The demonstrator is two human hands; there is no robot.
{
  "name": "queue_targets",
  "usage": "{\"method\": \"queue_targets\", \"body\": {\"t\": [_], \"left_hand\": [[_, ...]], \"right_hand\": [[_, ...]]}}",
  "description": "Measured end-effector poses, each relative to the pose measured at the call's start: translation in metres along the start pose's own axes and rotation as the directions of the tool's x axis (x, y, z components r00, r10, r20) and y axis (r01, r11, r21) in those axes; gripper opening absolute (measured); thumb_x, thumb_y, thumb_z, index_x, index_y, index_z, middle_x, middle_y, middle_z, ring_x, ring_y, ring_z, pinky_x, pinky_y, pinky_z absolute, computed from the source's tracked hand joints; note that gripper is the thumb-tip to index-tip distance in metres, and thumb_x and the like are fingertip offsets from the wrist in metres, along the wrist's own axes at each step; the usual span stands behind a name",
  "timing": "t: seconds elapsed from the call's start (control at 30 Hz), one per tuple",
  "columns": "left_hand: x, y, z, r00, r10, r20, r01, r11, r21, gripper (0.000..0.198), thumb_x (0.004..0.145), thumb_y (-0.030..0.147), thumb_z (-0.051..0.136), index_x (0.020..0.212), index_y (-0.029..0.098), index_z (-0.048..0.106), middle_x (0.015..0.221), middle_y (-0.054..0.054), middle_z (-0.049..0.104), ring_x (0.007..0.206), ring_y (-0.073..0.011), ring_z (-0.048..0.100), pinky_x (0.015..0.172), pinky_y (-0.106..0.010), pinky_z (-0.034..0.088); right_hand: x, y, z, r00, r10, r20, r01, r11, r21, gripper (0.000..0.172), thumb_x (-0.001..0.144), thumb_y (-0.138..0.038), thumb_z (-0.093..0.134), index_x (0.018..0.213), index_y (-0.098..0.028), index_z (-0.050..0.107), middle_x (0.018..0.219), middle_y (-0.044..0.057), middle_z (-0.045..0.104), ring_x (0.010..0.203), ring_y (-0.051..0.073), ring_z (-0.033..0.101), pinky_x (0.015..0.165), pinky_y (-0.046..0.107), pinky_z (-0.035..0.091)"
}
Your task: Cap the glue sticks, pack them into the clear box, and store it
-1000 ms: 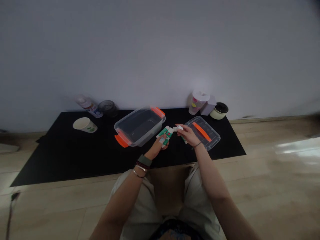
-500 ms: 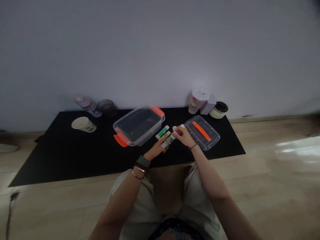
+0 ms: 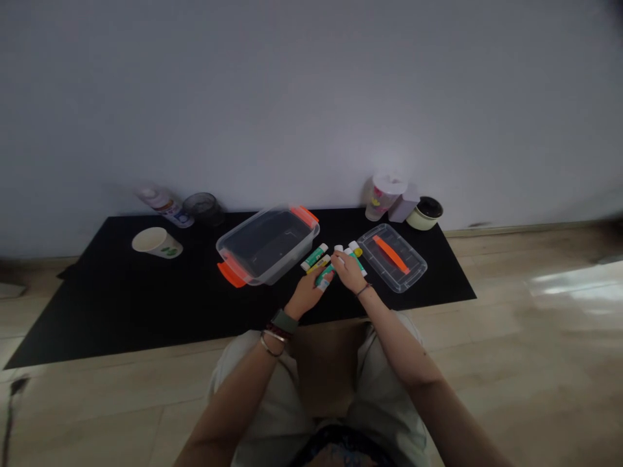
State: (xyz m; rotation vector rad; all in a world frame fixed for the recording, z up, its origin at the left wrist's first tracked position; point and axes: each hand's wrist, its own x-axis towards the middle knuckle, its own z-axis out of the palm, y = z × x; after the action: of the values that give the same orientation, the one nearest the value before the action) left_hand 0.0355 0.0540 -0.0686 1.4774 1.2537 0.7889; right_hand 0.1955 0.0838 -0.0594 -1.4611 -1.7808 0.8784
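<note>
My left hand [image 3: 306,293] is closed around a green-and-white glue stick [image 3: 324,277], held slanted just above the black table. At the stick's upper white end, my right hand [image 3: 348,272] is closed, its fingertips pinching that end. Left of them lie a green glue stick [image 3: 314,257] and a yellow glue stick [image 3: 319,264], the latter partly hidden by my left hand. Beyond the right hand are more sticks, among them a green one [image 3: 359,263] and one with a yellow band [image 3: 357,251]; the fingers partly cover this group.
A clear plastic box [image 3: 294,262] with orange latches stands open to the left. Its clear lid [image 3: 413,261] with an orange handle lies right. Farther out are a paper cup [image 3: 158,244], spray can [image 3: 168,209], dark glass [image 3: 203,209], patterned cup [image 3: 379,202], and small lidded pot [image 3: 422,221].
My right hand has shifted slightly left and down, turning over the held stick's end. More of the glue sticks behind it now show. The view has moved a little.
</note>
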Motion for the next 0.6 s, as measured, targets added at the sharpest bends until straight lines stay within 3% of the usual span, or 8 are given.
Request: {"method": "queue_targets", "body": {"t": [0.1, 0.2, 0.27, 0.33, 0.43, 0.53, 0.6], "left_hand": [[-0.002, 0.002, 0.001, 0.999, 0.026, -0.037, -0.012, 0.944, 0.330, 0.042, 0.092, 0.041, 0.056, 0.125, 0.016, 0.063, 0.118, -0.015, 0.070, 0.109, -0.0315, 0.066, 0.093, -0.040, 0.048], [0.002, 0.004, 0.000, 0.999, 0.005, -0.033, 0.009, 0.912, 0.411, 0.046, 0.091, 0.045, 0.055, 0.128, 0.018, 0.062, 0.110, -0.015, 0.072, 0.102, -0.0314, 0.068, 0.088, -0.039, 0.049], [0.007, 0.005, -0.002, 1.000, 0.002, 0.021, -0.008, 0.969, 0.246, 0.048, 0.090, 0.051, 0.057, 0.123, 0.018, 0.064, 0.098, -0.014, 0.072, 0.088, -0.0278, 0.068, 0.077, -0.036, 0.051], [0.011, 0.005, -0.004, 0.986, -0.058, 0.153, 0.066, 0.997, -0.046, 0.054, 0.088, 0.062, 0.054, 0.116, 0.017, 0.065, 0.079, -0.009, 0.067, 0.064, -0.0200, 0.062, 0.058, -0.031, 0.047], [0.010, 0.004, -0.005, 0.922, -0.107, 0.372, 0.250, 0.898, -0.362, 0.058, 0.086, 0.070, 0.051, 0.108, 0.018, 0.062, 0.066, -0.002, 0.056, 0.046, -0.0099, 0.043, 0.043, -0.023, 0.032], [0.003, 0.002, -0.004, 0.929, -0.040, 0.367, 0.195, 0.898, -0.395, 0.054, 0.087, 0.066, 0.055, 0.109, 0.018, 0.061, 0.071, -0.002, 0.057, 0.050, -0.0090, 0.045, 0.046, -0.022, 0.036], [-0.001, 0.000, -0.002, 0.956, -0.006, 0.295, 0.085, 0.963, -0.257, 0.053, 0.089, 0.063, 0.053, 0.115, 0.017, 0.060, 0.076, -0.005, 0.061, 0.056, -0.0123, 0.052, 0.052, -0.026, 0.044]], "right_hand": [[0.000, 0.002, 0.006, 0.999, 0.032, -0.026, -0.032, 0.999, 0.032, 0.028, 0.093, -0.037, 0.038, 0.070, -0.023, 0.042, 0.066, 0.001, 0.051, 0.064, 0.016, 0.048, 0.063, 0.028, 0.037], [0.000, 0.002, 0.008, 0.996, 0.067, -0.057, -0.064, 0.996, 0.061, 0.032, 0.093, -0.042, 0.038, 0.068, -0.024, 0.041, 0.065, 0.001, 0.050, 0.063, 0.017, 0.046, 0.062, 0.028, 0.037], [0.000, 0.001, 0.005, 0.993, 0.086, -0.083, -0.079, 0.993, 0.087, 0.037, 0.094, -0.049, 0.039, 0.067, -0.024, 0.041, 0.063, 0.001, 0.048, 0.063, 0.017, 0.045, 0.061, 0.028, 0.038], [-0.001, -0.002, -0.001, 0.993, 0.066, -0.096, -0.053, 0.990, 0.129, 0.041, 0.094, -0.054, 0.039, 0.068, -0.023, 0.045, 0.065, 0.001, 0.048, 0.065, 0.016, 0.046, 0.061, 0.027, 0.038], [-0.003, -0.008, -0.012, 0.996, -0.034, -0.082, 0.048, 0.985, 0.166, 0.040, 0.095, -0.053, 0.038, 0.072, -0.022, 0.051, 0.070, 0.001, 0.051, 0.067, 0.016, 0.048, 0.063, 0.026, 0.039], [-0.003, -0.011, -0.015, 0.993, -0.099, -0.063, 0.105, 0.990, 0.099, 0.036, 0.095, -0.045, 0.038, 0.071, -0.021, 0.050, 0.068, 0.000, 0.050, 0.066, 0.015, 0.048, 0.064, 0.025, 0.037], [-0.003, -0.011, -0.013, 0.995, -0.082, -0.052, 0.082, 0.997, -0.007, 0.033, 0.096, -0.038, 0.038, 0.069, -0.021, 0.049, 0.066, 0.000, 0.050, 0.064, 0.014, 0.047, 0.064, 0.025, 0.035]]}}
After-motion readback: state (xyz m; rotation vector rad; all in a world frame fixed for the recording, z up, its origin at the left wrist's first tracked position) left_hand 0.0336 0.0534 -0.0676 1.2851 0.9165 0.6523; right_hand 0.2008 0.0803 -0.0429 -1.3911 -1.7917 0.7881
